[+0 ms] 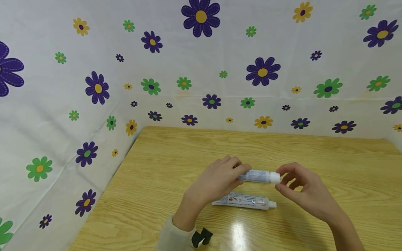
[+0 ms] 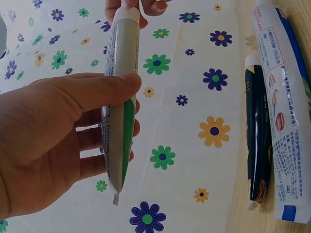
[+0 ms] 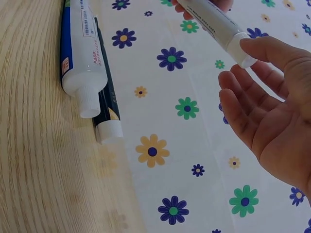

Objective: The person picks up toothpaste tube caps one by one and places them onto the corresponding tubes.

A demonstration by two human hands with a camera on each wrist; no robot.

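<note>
My left hand [image 1: 221, 174] grips a white and green toothpaste tube [image 2: 119, 63], thumb on one side and fingers behind it. The tube lies nearly level, its white cap [image 1: 275, 177] pointing right. My right hand [image 1: 303, 188] is at that end, with thumb and index finger pinching the cap and the other fingers loosely bent. Below the held tube, a white and blue toothpaste tube [image 1: 242, 201] lies on the table, cap to the right. Next to it is a dark green tube [image 2: 257, 131] with a white cap, seen in both wrist views and hidden in the head view.
The wood-grain table [image 1: 169, 157] stands against a white flower-patterned cloth [image 1: 176, 62] at the back and left. A black strap piece [image 1: 202, 237] shows beside the left sleeve [image 1: 176, 235]. Light glares off the table near its front.
</note>
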